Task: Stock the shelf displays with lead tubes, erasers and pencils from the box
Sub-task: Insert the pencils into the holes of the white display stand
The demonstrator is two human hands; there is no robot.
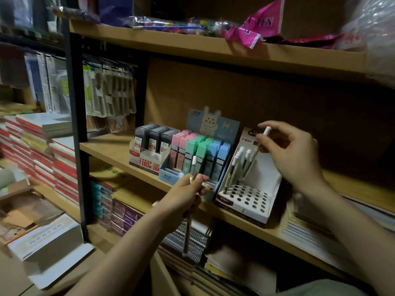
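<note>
On the middle shelf stands a white pencil display (265,201) with rows of round holes; several pencils with white caps (236,161) stand in its back left holes. My right hand (292,150) pinches one pencil (261,139) near its white cap, its tip down over the display. My left hand (183,195) grips a bunch of pencils (193,165) in front of the shelf edge. Left of the display are a blue rabbit-printed box of pastel lead tubes (198,154) and a white box of dark lead tubes (154,137).
The wooden shelf board (111,148) carries the displays, with a black upright post (77,116) at its left. Notebooks and spiral pads (188,238) fill the shelf below. Stacked red-edged books (42,150) and a white box (44,240) lie to the left. Packets hang behind.
</note>
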